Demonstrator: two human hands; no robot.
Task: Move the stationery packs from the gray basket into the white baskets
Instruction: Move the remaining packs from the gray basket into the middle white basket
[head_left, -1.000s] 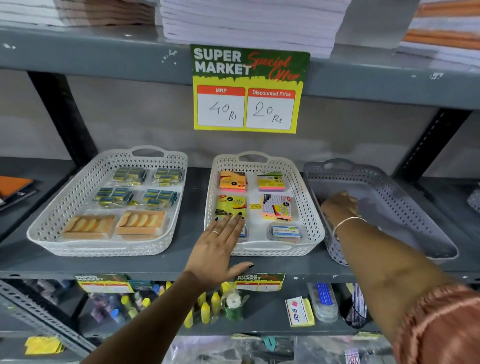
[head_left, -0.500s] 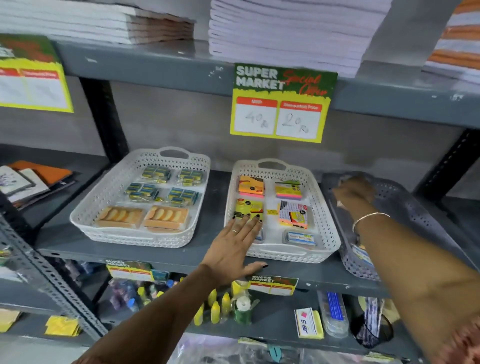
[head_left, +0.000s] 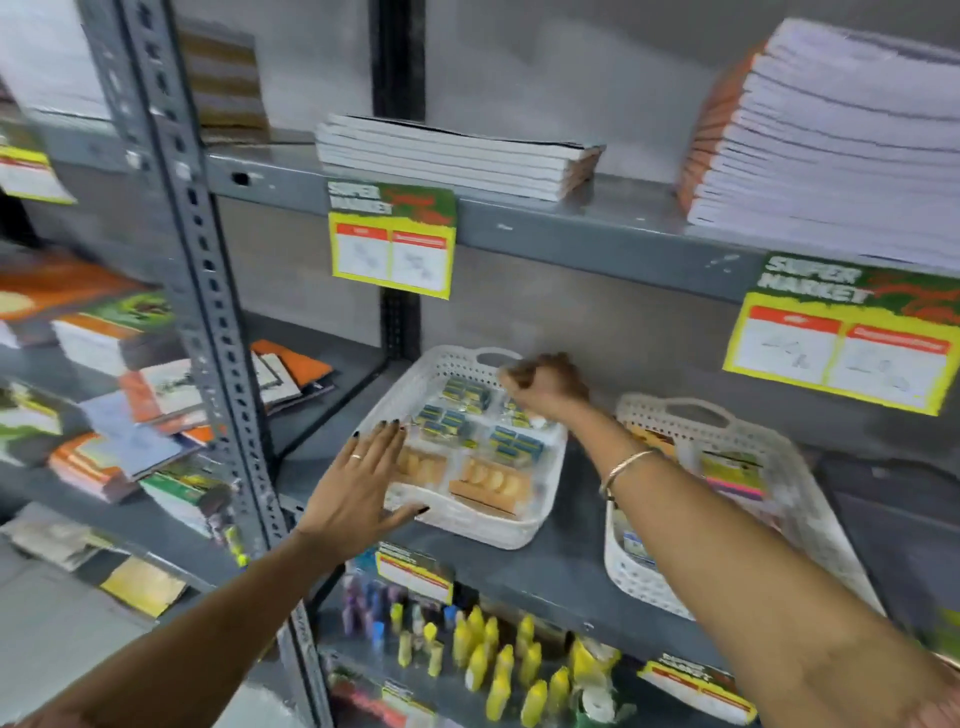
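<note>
**Right hand over the left white basket**

A stationery pack sits under the closed right hand, grip unclear through blur, above the left white basket. The left hand, fingers spread, touches its front rim. Second white basket stands beside, on the shelf.

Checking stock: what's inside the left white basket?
The left white basket holds blue-green packs at the back and orange packs in front. The right hand covers its far right corner; the left hand hides the near left.

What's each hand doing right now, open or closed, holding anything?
Left hand: open, flat, empty, at the left white basket's front corner.
Right hand: closed over that basket's back; contents cannot be told.
</note>
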